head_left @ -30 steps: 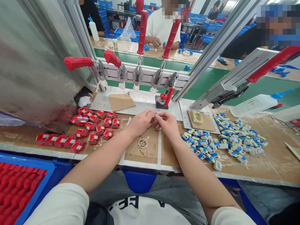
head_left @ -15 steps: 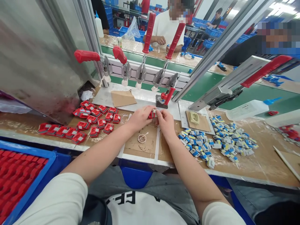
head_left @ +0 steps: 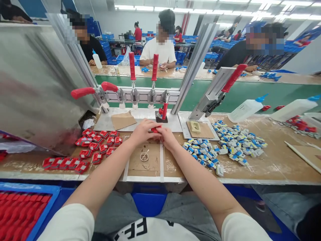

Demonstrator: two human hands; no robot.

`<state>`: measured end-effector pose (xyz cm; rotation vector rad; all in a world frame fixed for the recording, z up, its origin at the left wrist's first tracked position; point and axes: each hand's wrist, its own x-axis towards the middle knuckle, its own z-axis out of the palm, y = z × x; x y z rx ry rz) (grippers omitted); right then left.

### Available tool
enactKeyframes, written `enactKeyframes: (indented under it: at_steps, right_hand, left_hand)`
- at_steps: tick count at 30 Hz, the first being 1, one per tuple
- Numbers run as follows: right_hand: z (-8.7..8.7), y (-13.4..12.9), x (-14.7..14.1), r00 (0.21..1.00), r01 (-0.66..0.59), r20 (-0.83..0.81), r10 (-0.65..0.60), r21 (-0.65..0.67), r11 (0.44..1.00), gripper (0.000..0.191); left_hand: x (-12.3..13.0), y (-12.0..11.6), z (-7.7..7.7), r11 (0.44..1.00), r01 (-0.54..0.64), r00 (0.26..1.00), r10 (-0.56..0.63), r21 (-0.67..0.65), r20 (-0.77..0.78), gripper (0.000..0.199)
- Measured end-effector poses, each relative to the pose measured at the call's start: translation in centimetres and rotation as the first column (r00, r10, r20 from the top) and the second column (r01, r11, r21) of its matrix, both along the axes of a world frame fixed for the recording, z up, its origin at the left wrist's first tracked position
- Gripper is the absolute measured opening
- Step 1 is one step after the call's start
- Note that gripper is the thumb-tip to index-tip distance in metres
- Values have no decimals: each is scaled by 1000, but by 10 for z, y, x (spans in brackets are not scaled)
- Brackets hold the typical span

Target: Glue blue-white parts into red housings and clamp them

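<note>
A small red plastic part is held between my two hands over the middle of the bench, just in front of a toggle clamp with a dark base. My left hand grips its left side, fingers closed over it. From the right, the fingers of my right hand pinch its other end. Much of the part is hidden by fingers. Below my hands, a small round dish with a thin stick in it sits on cardboard. Red and grey parts lie to the left, and blue, white and yellow pieces to the right.
Red-handled clamps line a metal rail behind my hands. A beige mould rests on cardboard at right, near a white squeeze bottle. A blue crate of red parts stands lower left. Co-workers sit across the bench.
The camera view has levelled, showing more of the room. Both hands still hold the red part, which now shows a mostly red upper face, where a pale patch showed before.
</note>
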<state>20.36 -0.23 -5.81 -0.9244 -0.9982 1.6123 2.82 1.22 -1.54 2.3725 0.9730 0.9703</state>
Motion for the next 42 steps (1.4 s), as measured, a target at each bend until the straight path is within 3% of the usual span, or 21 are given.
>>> enactKeyframes:
  at_steps: [4,8,10,11,14,16,18,20,25,28,32,38,42]
  right_hand:
    - [7,3,-1,991,-2,-133,-12,-110,994,34]
    - [13,2,8,999,-8,-38,4,-99,995,44]
    - [18,3,20,984,37,174,-34,-12,999,54]
    - [21,5,26,948,103,295,-120,72,992,57]
    - [32,18,42,745,288,487,-456,382,878,49]
    - [40,30,45,699,238,517,-493,483,843,38]
    - [48,38,45,734,141,523,-433,505,851,29]
    - [56,41,44,803,140,457,-383,479,866,27]
    - [83,30,47,941,186,207,-269,346,919,52]
    - [103,24,46,960,203,117,-254,334,920,65]
    - [121,22,44,968,216,52,-244,310,926,71]
    - [133,22,49,966,163,138,-217,326,931,71]
    - [135,23,52,961,145,183,-207,307,941,68]
  left_hand:
    - [10,0,8,965,-46,988,81,-256,130,43]
    - [14,3,17,912,-12,979,93,-411,179,39]
    - [11,9,19,896,-11,965,125,-444,229,43]
    - [8,13,18,891,-29,954,160,-452,255,45]
    - [1,30,11,876,-113,922,268,-469,278,50]
    - [-2,43,4,871,-134,930,276,-472,244,50]
    - [-1,54,-3,879,-133,948,248,-458,199,48]
    - [3,61,-8,887,-125,959,222,-444,174,45]
    - [27,73,-14,896,-3,972,107,-444,209,44]
    - [46,80,-15,904,27,970,79,-426,229,45]
    - [60,90,-21,921,-47,964,143,-386,225,45]
    - [66,105,-37,903,-190,926,296,-386,236,45]
    - [67,115,-40,896,-205,922,311,-393,230,47]
